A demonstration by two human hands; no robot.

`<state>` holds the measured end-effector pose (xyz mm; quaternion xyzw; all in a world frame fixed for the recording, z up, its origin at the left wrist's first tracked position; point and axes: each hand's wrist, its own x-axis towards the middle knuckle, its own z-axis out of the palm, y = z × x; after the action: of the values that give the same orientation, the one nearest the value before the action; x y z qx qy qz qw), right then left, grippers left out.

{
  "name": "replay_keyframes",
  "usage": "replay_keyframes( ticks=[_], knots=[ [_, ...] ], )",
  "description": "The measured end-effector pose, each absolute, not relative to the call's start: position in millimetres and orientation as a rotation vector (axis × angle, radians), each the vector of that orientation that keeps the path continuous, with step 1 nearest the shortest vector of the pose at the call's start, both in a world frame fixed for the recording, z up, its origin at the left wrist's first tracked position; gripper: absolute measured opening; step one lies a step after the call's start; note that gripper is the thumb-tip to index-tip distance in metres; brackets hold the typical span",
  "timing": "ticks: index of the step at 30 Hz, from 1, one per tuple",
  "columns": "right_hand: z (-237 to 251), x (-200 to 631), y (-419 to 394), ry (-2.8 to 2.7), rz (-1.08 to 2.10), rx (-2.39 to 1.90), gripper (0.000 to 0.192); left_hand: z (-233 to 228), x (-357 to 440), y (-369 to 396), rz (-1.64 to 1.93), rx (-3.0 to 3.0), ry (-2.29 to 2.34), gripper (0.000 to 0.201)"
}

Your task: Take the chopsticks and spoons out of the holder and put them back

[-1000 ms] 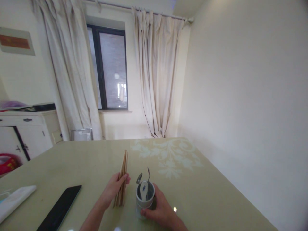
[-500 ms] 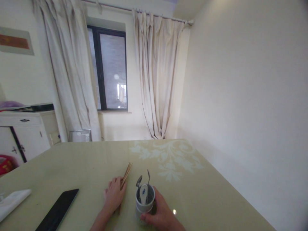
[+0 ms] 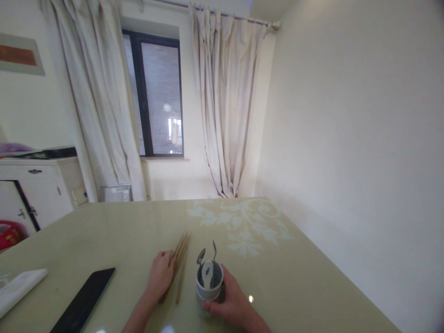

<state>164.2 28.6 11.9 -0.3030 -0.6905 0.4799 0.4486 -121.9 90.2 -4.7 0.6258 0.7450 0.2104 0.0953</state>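
Observation:
A bundle of wooden chopsticks (image 3: 181, 257) lies flat on the pale green table (image 3: 298, 277), fanned slightly. My left hand (image 3: 160, 274) rests on their near ends, fingers loosely spread over them. My right hand (image 3: 233, 305) wraps around a white cylindrical cup (image 3: 208, 287) just right of the chopsticks. Inside the cup stand a white ceramic spoon with a blue mark (image 3: 207, 271) and two metal spoons (image 3: 202, 255).
A black phone (image 3: 84, 300) lies at the near left, with a white cloth (image 3: 19, 288) further left. A white cabinet (image 3: 34, 189) stands at the left wall. Curtains and a window lie beyond the table; a plain wall runs along the right.
My left hand held the chopstick bundle upright, then laid it down flat on the table and now rests on it. My right hand stayed on the cup.

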Motion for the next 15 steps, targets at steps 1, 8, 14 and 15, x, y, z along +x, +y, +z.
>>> replay_keyframes(
  ticks=[1,8,14,15],
  knots=[
    [12.5,164.1,28.3,-1.709,1.186,-0.748,0.087,-7.8,-120.3,86.7,0.627,1.873,2.203,0.055],
    [15.7,162.9,28.9,-1.705,1.199,-0.712,0.089,-39.3,-102.6,69.9,0.689,2.088,2.068,0.068],
    [16.8,161.0,27.1,-1.683,1.246,-0.667,0.089,-43.8,-124.7,58.2,0.718,2.248,1.921,0.061],
    [15.8,160.2,27.0,-1.679,1.259,-0.657,0.089,-45.7,-128.7,53.5,0.712,2.287,1.918,0.061]
  ],
)
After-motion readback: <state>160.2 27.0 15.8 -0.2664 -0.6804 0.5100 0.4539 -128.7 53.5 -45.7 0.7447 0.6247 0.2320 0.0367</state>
